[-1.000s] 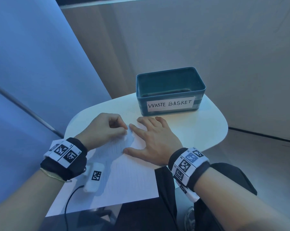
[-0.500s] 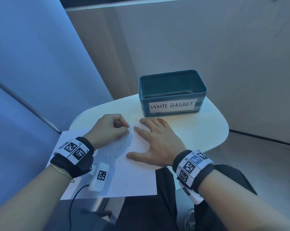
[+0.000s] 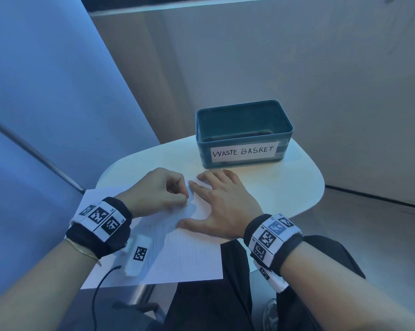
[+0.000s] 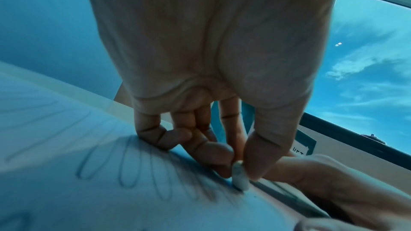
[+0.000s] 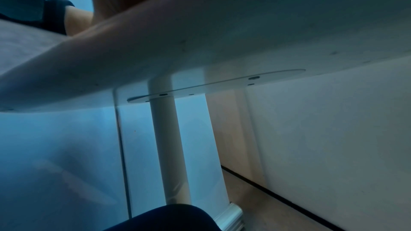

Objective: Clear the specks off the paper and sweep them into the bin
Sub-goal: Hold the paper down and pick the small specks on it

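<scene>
A white sheet of paper (image 3: 189,256) with pencil scribbles (image 4: 124,173) lies on the small white table (image 3: 285,185). My left hand (image 3: 158,192) pinches a small white eraser (image 4: 240,176) between thumb and fingers, its tip pressed on the paper. My right hand (image 3: 220,201) lies flat on the sheet, fingers spread, holding it down beside the left hand. The teal bin (image 3: 243,132) labelled WASTE BASKET stands at the table's far edge, just beyond both hands. No specks show clearly. The right wrist view shows only the table's underside (image 5: 244,32).
A small white device (image 3: 138,255) with a black marker and cable rests on the paper's near left part. The paper overhangs the table's near edge. A blue panel stands at the left, a pale wall behind. My dark-clad legs are below the table.
The paper has slid left and towards me, with its left corner now showing. Both hands stay close together on the sheet, the left still pinching the eraser.
</scene>
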